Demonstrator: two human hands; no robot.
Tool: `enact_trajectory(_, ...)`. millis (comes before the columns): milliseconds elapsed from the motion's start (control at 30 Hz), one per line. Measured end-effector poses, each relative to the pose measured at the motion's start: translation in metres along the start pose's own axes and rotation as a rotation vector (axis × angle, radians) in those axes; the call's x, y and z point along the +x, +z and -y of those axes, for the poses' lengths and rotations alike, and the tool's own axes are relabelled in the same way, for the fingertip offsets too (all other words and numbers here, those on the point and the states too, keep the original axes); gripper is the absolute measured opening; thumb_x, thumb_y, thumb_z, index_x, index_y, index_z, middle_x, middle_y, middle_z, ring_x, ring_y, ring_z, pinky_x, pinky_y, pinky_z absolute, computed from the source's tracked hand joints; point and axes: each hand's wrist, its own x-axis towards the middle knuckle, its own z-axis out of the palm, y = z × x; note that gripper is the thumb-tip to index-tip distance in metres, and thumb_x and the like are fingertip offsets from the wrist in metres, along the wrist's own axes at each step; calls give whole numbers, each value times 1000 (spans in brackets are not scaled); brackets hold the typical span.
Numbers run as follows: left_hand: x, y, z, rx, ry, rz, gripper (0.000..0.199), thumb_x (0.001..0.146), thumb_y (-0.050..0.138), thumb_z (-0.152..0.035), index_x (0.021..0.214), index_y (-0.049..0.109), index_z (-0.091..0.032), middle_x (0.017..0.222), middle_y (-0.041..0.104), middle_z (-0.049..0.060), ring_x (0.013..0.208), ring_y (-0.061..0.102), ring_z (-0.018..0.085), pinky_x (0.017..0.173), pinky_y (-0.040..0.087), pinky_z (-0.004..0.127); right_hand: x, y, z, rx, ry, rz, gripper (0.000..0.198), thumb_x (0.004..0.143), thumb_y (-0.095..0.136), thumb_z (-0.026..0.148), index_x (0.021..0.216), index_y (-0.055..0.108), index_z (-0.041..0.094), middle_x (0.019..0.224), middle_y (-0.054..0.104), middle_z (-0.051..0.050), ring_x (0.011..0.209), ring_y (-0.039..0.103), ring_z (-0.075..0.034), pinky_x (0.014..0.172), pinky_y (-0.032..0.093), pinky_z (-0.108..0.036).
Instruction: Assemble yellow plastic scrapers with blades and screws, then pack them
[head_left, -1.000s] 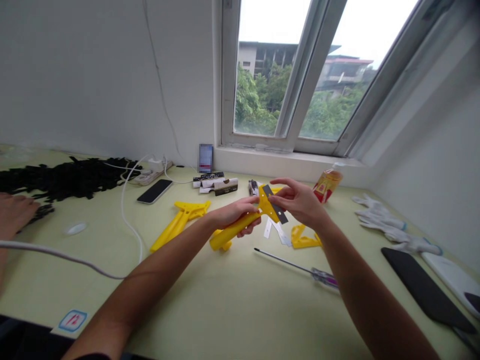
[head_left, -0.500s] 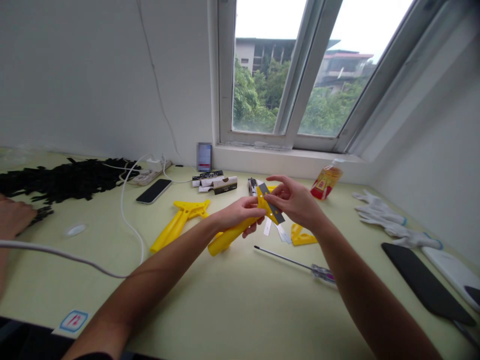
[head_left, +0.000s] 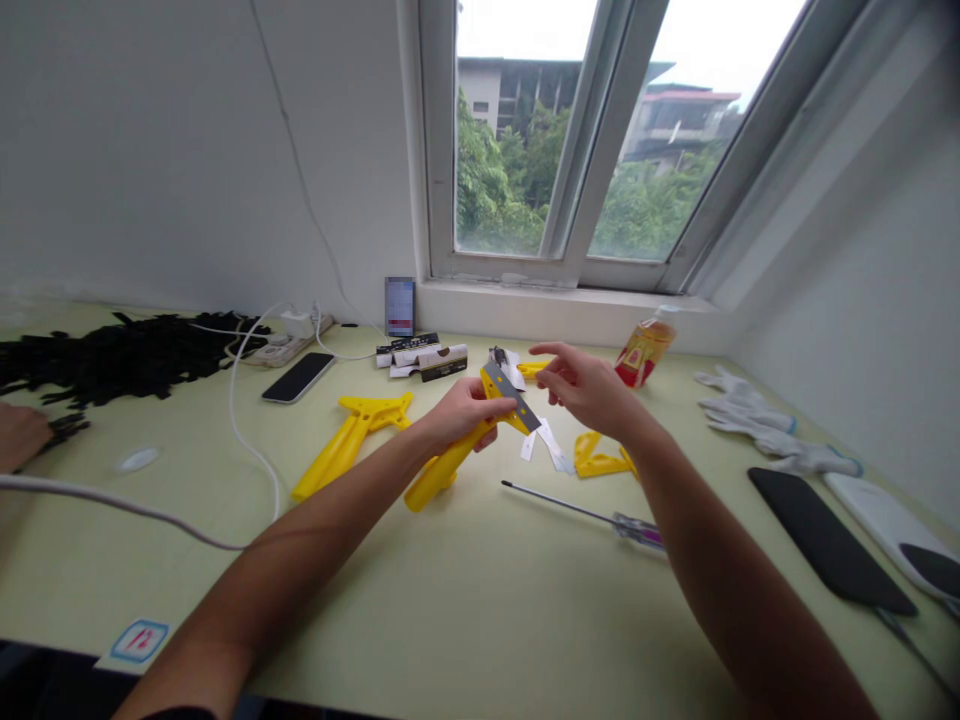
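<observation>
My left hand (head_left: 459, 410) is wrapped around a yellow plastic scraper (head_left: 441, 470) and holds it tilted above the table. A flat grey blade (head_left: 514, 398) lies across the scraper's wide head, with my left thumb on it. Just to the right, my right hand (head_left: 583, 390) hovers with its index finger stretched out and holds nothing I can see. Beneath the hands lie loose metal blades (head_left: 553, 446) and a yellow triangular plastic piece (head_left: 598, 460), partly covered by my right arm. A screwdriver (head_left: 637, 531) with a clear handle lies nearer to me.
More yellow scraper handles (head_left: 334, 455) lie left. Small boxes (head_left: 442, 362), a phone (head_left: 298, 378) and a power strip (head_left: 279, 350) are behind. Black strips (head_left: 135, 350) and another person's hand (head_left: 21, 435) are far left. A bottle (head_left: 643, 350) and gloves (head_left: 750, 415) stand right.
My right hand has come away from the blade and now sits apart from it. My left hand with the scraper has shifted left. The whole view has shifted slightly.
</observation>
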Motion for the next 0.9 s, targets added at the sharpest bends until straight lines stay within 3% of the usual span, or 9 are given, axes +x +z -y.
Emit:
enact_trajectory(100, 3, -8, 2, -5, 0, -90, 32, 76, 74, -38, 83, 54, -14, 63, 55, -2, 34, 47, 7, 33, 33, 20, 7, -18, -43, -307, 214, 185, 32, 91, 49, 30, 119, 62, 23, 97, 72, -5, 84, 67, -16, 76, 49, -26)
enact_trajectory(200, 7, -17, 5, -63, 5, -137, 33, 75, 76, -36, 83, 51, -15, 59, 49, -5, 34, 48, 8, 31, 32, 20, 9, -28, -88, -397, 385, 364, 27, 80, 64, 24, 105, 70, 19, 101, 73, -8, 85, 68, -19, 71, 50, -26)
enact_trajectory(300, 10, -23, 8, -100, 8, -150, 31, 75, 74, -33, 84, 51, -15, 61, 51, -4, 34, 48, 8, 31, 31, 20, 9, -25, -124, -448, 503, 412, 35, 77, 68, 21, 112, 68, 16, 103, 72, -9, 85, 68, -20, 70, 51, -26)
enact_trajectory(433, 11, -23, 9, -107, -4, -146, 30, 75, 74, -33, 84, 51, -15, 61, 52, -4, 35, 48, 8, 31, 32, 19, 7, -12, -149, -499, 602, 431, 36, 84, 66, 27, 117, 62, 14, 102, 70, -9, 82, 66, -16, 70, 53, -28)
enact_trajectory(567, 10, -20, 9, -103, -29, -118, 33, 73, 75, -34, 86, 51, -15, 65, 54, -2, 36, 49, 8, 31, 33, 19, 7, -9, -153, -488, 594, 440, 31, 83, 68, 30, 108, 66, 12, 88, 70, -6, 69, 64, -14, 63, 52, -28)
enact_trajectory(700, 10, -18, 12, -78, -65, -112, 37, 73, 76, -38, 87, 51, -15, 66, 55, 0, 39, 50, 8, 33, 36, 19, 10, -24, -141, -427, 457, 364, 17, 75, 69, 25, 85, 74, 13, 84, 73, -9, 73, 66, -19, 61, 47, -25)
enact_trajectory(800, 9, -17, 13, -73, -95, -104, 37, 73, 75, -39, 88, 51, -15, 66, 54, 0, 40, 51, 9, 34, 37, 20, 12, -37, -121, -392, 351, 240, 30, 83, 58, 37, 99, 74, 17, 90, 74, -8, 78, 65, -19, 63, 46, -25)
enact_trajectory(900, 9, -16, 13, -78, -131, -86, 34, 74, 74, -36, 88, 51, -15, 67, 54, 0, 41, 51, 9, 35, 38, 20, 10, -44, -91, -230, 218, 104, 44, 86, 52, 51, 107, 71, 18, 77, 71, -6, 67, 61, -17, 57, 44, -26)
